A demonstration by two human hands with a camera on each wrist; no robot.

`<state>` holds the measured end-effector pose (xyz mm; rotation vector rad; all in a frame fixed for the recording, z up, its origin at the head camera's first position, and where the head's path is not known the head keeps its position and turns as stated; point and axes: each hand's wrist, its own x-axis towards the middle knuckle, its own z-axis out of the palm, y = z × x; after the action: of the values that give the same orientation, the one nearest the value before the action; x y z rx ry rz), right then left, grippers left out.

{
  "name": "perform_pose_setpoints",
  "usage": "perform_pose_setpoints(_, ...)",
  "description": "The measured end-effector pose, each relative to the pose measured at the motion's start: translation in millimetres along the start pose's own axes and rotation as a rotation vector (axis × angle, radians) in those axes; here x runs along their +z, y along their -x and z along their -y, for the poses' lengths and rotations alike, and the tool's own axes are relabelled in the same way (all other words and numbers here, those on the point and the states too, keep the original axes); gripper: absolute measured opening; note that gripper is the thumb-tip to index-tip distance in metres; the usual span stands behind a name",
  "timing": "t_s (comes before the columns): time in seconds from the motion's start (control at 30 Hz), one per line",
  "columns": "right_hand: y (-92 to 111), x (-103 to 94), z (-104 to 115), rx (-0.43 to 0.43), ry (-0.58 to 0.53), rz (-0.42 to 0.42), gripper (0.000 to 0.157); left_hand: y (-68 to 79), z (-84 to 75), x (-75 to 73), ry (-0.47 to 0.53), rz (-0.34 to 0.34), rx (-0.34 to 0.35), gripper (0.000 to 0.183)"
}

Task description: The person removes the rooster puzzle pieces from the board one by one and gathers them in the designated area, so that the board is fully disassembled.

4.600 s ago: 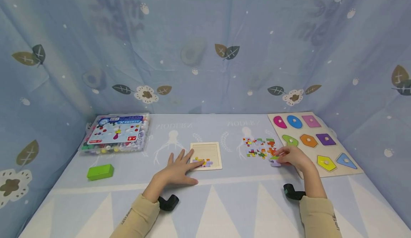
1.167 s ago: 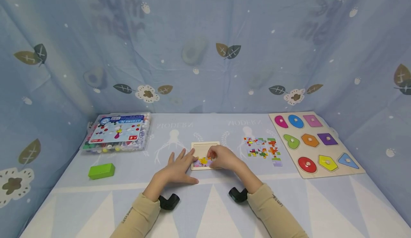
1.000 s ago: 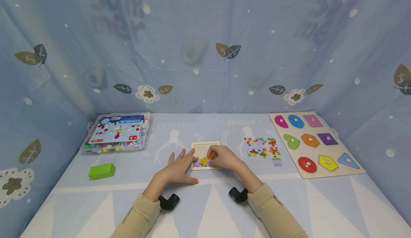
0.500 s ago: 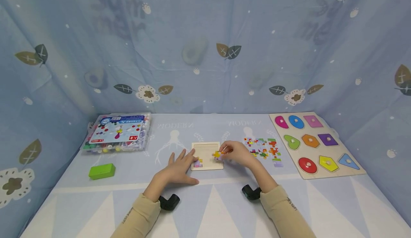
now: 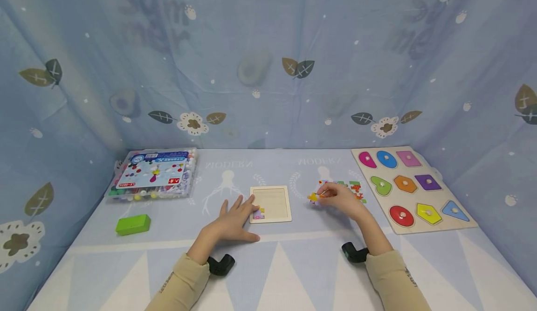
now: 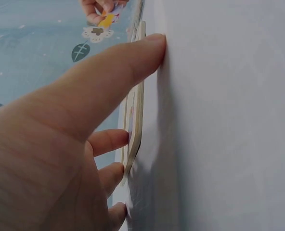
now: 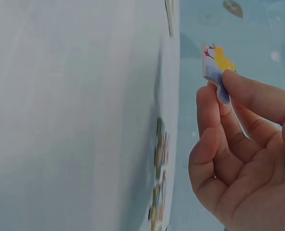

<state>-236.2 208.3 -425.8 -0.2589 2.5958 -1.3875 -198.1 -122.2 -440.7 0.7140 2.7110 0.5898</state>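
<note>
My left hand (image 5: 232,222) lies with spread fingers at the left side of a small square wooden puzzle tray (image 5: 288,208). In the left wrist view its fingertips reach the edge of the tray (image 6: 138,115). One pink-and-purple puzzle piece (image 5: 258,214) sits in the tray's near left corner. Thumb and fingers of my right hand (image 5: 341,200) pinch a yellow-and-purple puzzle piece (image 5: 313,198), raised above the table to the right of the tray. The right wrist view shows this piece (image 7: 214,67) at the fingertips. Several loose puzzle pieces (image 5: 356,190) are partly hidden behind that hand.
At the right lies a wooden board (image 5: 404,203) with colourful knobbed shapes. A clear plastic box (image 5: 151,173) of small coloured parts stands back left. Nearer, a green block (image 5: 133,224) rests on the table. A patterned blue curtain (image 5: 268,68) hangs behind.
My right hand went from the loose pieces to the tray, then lifted the yellow-and-purple piece out and carried it right. My left hand has stayed at the tray.
</note>
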Motion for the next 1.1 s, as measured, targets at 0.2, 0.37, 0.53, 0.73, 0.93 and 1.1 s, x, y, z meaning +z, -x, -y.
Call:
perform_pose_setpoints(0.2,7.6,-20.8,-11.9,0.058,0.000,-0.052,0.027,-0.2,0.3,0.6,-0.005,-0.002,0.002,0.079)
perform_pose_setpoints(0.37,13.2,-37.6,-18.5,0.119,0.008,-0.089,0.031,-0.3,0.2,0.6,-0.004,-0.002,0.000,0.077)
perform_pose_setpoints(0.53,20.4,-50.8,-25.1,0.159,0.020,-0.074,0.029,-0.4,-0.1,0.9,0.003,0.006,-0.007,0.078)
perform_pose_setpoints(0.73,26.3,-57.8,-31.5,0.195,0.052,-0.011,0.024,0.3,-0.3,0.8,0.002,0.006,-0.006,0.078)
perform_pose_setpoints(0.93,27.9,-57.7,-33.6,0.220,0.093,0.040,0.016,-0.1,0.4,0.8,-0.002,-0.004,0.003,0.078)
perform_pose_setpoints(1.1,26.5,-53.7,-33.6,0.251,0.132,0.022,0.015,-0.6,1.1,1.4,0.001,-0.005,0.004,0.077)
